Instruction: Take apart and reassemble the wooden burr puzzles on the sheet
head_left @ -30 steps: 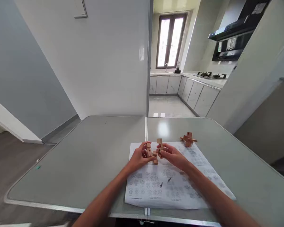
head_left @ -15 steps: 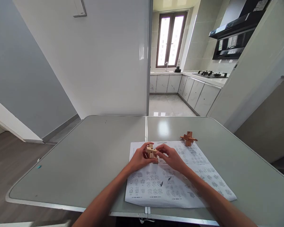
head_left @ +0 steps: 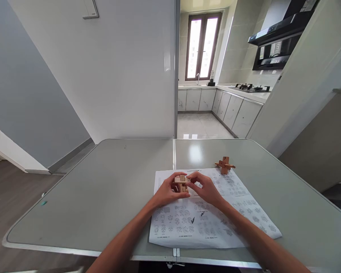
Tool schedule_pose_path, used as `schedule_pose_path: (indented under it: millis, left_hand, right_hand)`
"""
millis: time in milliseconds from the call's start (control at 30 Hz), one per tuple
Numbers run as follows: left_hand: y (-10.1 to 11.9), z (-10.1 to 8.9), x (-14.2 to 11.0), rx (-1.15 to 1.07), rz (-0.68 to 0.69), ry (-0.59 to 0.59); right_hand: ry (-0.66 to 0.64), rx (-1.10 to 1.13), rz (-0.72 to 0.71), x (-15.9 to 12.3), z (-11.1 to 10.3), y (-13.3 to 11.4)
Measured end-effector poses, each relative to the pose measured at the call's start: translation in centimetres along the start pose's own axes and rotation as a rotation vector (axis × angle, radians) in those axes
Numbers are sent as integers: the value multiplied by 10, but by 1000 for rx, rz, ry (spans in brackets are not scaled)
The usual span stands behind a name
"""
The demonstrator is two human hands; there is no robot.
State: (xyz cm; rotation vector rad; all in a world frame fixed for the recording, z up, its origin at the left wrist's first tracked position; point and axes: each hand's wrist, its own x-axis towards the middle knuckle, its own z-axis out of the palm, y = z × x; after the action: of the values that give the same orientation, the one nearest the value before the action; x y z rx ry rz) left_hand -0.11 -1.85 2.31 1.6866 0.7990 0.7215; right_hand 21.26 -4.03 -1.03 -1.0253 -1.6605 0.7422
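Note:
A pale wooden interlocking block puzzle (head_left: pixel 182 181) is between my two hands, just above a printed instruction sheet (head_left: pixel 176 240). My left hand (head_left: pixel 166 192) wraps round its left side, with the fingers behind it and the thumb along its lower front. From the right, the fingertips of my right hand (head_left: pixel 207 188) pinch the end of an upper wooden piece. Part of the puzzle is hidden by my fingers. The sheet under my forearms carries rows of small diagrams and a few dark marks.
A darker reddish wooden puzzle (head_left: pixel 224 165) stands at the sheet's far right edge. The grey folding table (head_left: pixel 88 197) has a seam down its middle and a metal rim. A small teal bit (head_left: pixel 43 203) lies near its left edge. Beyond is a kitchen doorway.
The puzzle's upper piece, slanted earlier, now lies level across the top, with a block end showing above it. Both hands stay almost in place. The view has shifted slightly.

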Motion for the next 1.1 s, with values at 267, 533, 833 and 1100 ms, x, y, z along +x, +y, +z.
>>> schedule_pose_path:
  millis: [267, 533, 833, 1100]
  left_hand:
    - [-2, -3, 2, -125, 3, -76]
    - [2, -5, 1, -128, 1, -62]
    - [-4, 0, 5, -164, -33, 41]
    - [-8, -8, 10, -140, -33, 237]
  right_hand:
    - [47, -32, -36, 1, 1, 0]
    - [38, -37, 13, 2, 0, -4]
    - [18, -27, 84, 5, -2, 2]
    - [-243, -258, 63, 0, -4, 14]
